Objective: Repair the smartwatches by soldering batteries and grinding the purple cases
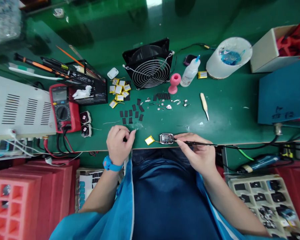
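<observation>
My right hand (198, 148) pinches a slim black tool (197, 143), perhaps tweezers, close to its left end. That end meets the right side of a small open electronic device (166, 138) at the table's front edge, its circuit board facing up. Thin wires join the device to a silver-and-yellow battery (149, 140) lying on its left. My left hand (120, 141), with a blue watch on the wrist, rests loosely curled on the table; nothing shows in its fingers. Beyond it lie several black pads (130, 113) and a pile of battery cells (118, 89).
A black fan (150, 65) stands at the back, beside a pink holder (174, 84) and white bottle (190, 73). A cream-handled tool (204, 106) lies to the right. Small parts (168, 106) are scattered mid-table. At left are a red multimeter (63, 108) and tool holder (96, 88).
</observation>
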Motion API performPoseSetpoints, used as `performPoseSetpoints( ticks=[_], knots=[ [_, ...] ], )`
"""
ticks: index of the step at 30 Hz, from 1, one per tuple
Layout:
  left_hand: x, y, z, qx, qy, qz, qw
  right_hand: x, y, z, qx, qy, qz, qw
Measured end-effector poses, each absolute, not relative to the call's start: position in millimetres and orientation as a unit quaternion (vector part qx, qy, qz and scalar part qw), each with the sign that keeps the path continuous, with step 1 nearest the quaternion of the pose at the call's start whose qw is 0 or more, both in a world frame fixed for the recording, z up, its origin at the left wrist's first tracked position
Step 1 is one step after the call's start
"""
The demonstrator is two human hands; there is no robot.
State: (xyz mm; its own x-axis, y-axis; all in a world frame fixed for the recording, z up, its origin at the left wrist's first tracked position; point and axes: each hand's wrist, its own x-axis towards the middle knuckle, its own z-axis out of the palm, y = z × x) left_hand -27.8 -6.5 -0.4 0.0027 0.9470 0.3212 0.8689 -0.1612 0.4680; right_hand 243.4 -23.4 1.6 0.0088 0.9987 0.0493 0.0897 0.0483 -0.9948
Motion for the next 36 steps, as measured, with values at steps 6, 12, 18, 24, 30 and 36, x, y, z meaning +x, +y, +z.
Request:
performPoseSetpoints(
  ticks=[6, 12, 18, 24, 30, 36],
  knots=[
    [0, -11, 7, 0.720, 0.570, 0.359, 0.167, 243, -23, 2, -0.517, -0.535, 0.459, 0.485],
    [24, -2, 3, 0.810, 0.441, 0.277, 0.269, 244, -22, 3, -0.513, -0.534, 0.462, 0.488],
    [22, 4, 3, 0.813, 0.446, 0.251, 0.278, 244, -22, 2, -0.514, -0.539, 0.458, 0.485],
    [23, 12, 7, 0.817, 0.432, 0.241, 0.296, 245, -23, 1, -0.505, -0.538, 0.467, 0.488],
    [23, 18, 12, 0.816, 0.434, 0.207, 0.321, 246, -25, -2, -0.505, -0.544, 0.462, 0.485],
    [22, 16, 10, 0.817, 0.423, 0.232, 0.316, 245, -24, -3, -0.501, -0.550, 0.457, 0.488]
  ],
)
